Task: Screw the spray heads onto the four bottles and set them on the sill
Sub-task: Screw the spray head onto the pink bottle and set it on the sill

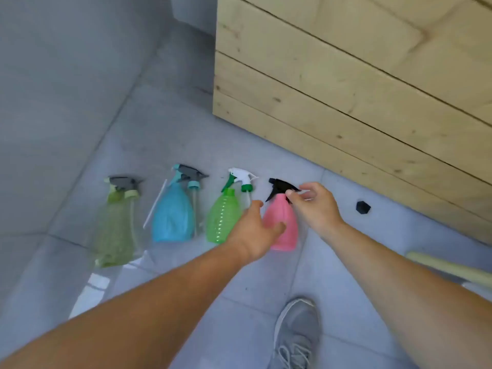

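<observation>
Shows olive bottle [114, 230], blue bottle [173, 217], green bottle [222, 219] and pink bottle [286, 230] lying in a row on the floor [186, 288]. Pinches the black spray head [279, 187] at the pink neck with right hand [314, 206] fingers [290, 193]; reaches with left hand [255, 233], fingers released. Barely begun, apparently: other heads [243, 177] loose, sill unseen.

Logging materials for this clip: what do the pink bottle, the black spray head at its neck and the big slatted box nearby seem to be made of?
The pink bottle looks like smooth, slightly translucent plastic with an even colour. The black spray head seems to be opaque moulded plastic, fairly matt. The slatted box is probably unfinished pale softwood: knots and grain show, no gloss.
</observation>
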`<state>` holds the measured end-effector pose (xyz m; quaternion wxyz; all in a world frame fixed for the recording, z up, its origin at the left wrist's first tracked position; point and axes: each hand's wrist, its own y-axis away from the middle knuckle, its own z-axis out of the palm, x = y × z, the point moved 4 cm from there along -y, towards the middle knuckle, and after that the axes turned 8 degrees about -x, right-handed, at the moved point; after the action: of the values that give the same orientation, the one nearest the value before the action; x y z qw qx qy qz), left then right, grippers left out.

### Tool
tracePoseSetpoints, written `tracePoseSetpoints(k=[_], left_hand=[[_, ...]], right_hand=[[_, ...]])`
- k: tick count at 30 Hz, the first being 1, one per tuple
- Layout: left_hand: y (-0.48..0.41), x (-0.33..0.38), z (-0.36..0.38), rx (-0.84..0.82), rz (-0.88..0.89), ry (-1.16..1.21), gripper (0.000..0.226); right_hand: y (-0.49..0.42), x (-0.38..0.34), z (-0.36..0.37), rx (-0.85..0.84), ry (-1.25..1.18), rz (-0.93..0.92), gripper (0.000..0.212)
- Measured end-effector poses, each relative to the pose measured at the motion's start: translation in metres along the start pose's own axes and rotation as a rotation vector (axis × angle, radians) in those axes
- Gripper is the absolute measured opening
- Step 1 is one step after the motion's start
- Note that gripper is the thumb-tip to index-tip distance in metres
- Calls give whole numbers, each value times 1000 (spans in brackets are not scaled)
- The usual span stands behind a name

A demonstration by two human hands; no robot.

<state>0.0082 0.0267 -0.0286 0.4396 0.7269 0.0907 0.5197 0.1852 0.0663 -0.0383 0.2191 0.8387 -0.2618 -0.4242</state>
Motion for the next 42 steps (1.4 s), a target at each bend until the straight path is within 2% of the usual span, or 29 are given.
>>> tracePoseSetpoints(k=[4,10,18,24,31,37,42], left_hand=[[-21,-8,18,17,-45,-139,78],[-43,-24,33,24,-196,-236,78],[-44,-33,45,7,-219,113,75],[-35,-38,45,8,-203,290,72],[0,-30,36,-33,-69,420,63],[76,1,-7,-11,122,378,86],[155,11,-49,65,227,256,91]], right_hand=[[-35,13,5,-30,47,37,52],[-74,23,14,-41,106,18,53],[-88,30,19,-87,165,51,34],[-84,26,16,-201,136,55,31],[-57,-10,-18,-321,70,49,20],[9,-114,-60,-305,-52,-173,19],[109,-204,-84,-236,-237,-549,13]])
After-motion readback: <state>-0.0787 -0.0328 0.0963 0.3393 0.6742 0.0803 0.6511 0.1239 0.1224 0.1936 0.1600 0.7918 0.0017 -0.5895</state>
